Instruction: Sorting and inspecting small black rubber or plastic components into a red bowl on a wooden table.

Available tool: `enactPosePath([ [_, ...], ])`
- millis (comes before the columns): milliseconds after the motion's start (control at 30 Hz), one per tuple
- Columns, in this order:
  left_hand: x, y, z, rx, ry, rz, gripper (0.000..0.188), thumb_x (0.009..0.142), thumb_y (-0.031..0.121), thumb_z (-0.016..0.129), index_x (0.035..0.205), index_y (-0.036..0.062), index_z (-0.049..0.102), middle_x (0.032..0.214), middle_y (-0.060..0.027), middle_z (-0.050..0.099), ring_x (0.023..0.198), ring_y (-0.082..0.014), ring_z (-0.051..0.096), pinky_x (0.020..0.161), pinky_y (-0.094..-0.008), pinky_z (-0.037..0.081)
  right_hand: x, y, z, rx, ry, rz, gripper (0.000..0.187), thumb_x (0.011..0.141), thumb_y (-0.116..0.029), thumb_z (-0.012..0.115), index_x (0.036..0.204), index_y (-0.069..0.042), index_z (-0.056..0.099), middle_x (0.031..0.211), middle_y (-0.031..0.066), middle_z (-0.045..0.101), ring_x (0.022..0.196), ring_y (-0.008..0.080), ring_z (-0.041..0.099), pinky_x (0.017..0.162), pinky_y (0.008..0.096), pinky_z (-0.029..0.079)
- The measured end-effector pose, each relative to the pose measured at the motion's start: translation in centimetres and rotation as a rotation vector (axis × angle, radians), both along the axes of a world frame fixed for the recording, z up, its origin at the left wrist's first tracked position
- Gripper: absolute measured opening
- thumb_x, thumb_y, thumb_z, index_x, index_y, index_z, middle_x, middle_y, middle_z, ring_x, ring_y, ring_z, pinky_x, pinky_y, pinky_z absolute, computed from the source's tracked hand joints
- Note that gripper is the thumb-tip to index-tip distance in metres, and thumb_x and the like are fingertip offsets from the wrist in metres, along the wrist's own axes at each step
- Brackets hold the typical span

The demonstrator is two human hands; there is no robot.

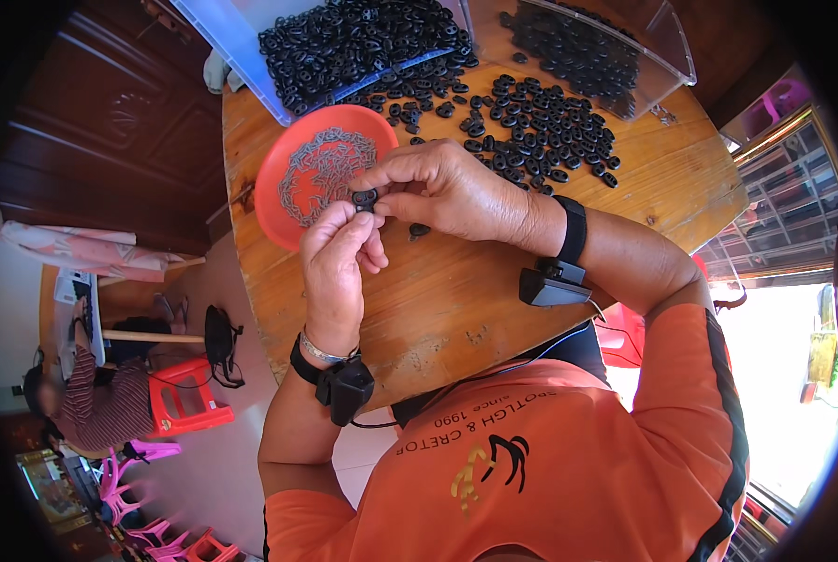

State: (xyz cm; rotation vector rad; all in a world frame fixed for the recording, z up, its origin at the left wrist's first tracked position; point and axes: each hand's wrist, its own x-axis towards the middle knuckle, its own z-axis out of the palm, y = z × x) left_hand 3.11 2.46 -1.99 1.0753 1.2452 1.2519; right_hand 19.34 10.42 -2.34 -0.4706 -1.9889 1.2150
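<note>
Above the rim of a round orange bowl [271, 192], a small black plastic cord lock [364, 199] with two holes is pinched between my two hands. My left hand [336, 258] grips it from below with thumb and fingertips. My right hand [461, 195] closes on it from the right, thumb and index finger at its upper side. Small grey metal springs [330, 169] lie scattered in the bowl. Whether a spring sits in the held piece is hidden by my fingers. Another black piece [420, 229] lies on the table just under my right hand.
Loose black cord locks [555, 131] spread over the wooden table [437, 318]. At the far side a clear bin [283, 108] lies tipped, full of them, beside a second clear bin [667, 61]. At left, a person [105, 398] sits near a red stool [183, 393].
</note>
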Motion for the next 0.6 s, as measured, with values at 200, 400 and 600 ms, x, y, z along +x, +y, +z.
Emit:
enactPosePath([
  [200,0.17,0.10,-0.12,-0.065,-0.096,0.023,0.019,0.091,0.017,0.051,0.079,0.0031,0.056,0.065,-0.0029,0.056,0.054,-0.0095,0.051,0.050,-0.0203,0.039,-0.05,-0.30,0.14,0.063,-0.088,-0.025,0.032,0.081,0.000,0.068,0.113,-0.002,0.064,0.092,0.0090,0.064,0.080,0.0141,0.065,0.069,0.0267,0.055],
  [400,-0.05,0.29,-0.54,-0.077,-0.089,-0.012,0.021,0.092,0.019,0.050,0.080,0.0031,0.056,0.067,-0.0041,0.058,0.056,-0.0098,0.053,0.051,-0.0206,0.040,0.15,-0.25,0.19,0.188,-0.140,-0.081,0.031,0.076,-0.004,0.071,0.106,-0.002,0.065,0.088,0.0103,0.065,0.078,0.0170,0.066,0.066,0.0276,0.054],
  [600,-0.29,0.30,-0.54,0.014,-0.010,-0.079,0.024,0.095,0.024,0.046,0.087,0.0028,0.055,0.070,-0.0056,0.058,0.060,-0.0112,0.055,0.054,-0.0222,0.042,0.39,-0.11,0.49,0.384,-0.098,-0.092,0.028,0.077,-0.008,0.071,0.104,-0.004,0.063,0.089,0.0119,0.064,0.081,0.0270,0.066,0.069,0.0333,0.053],
])
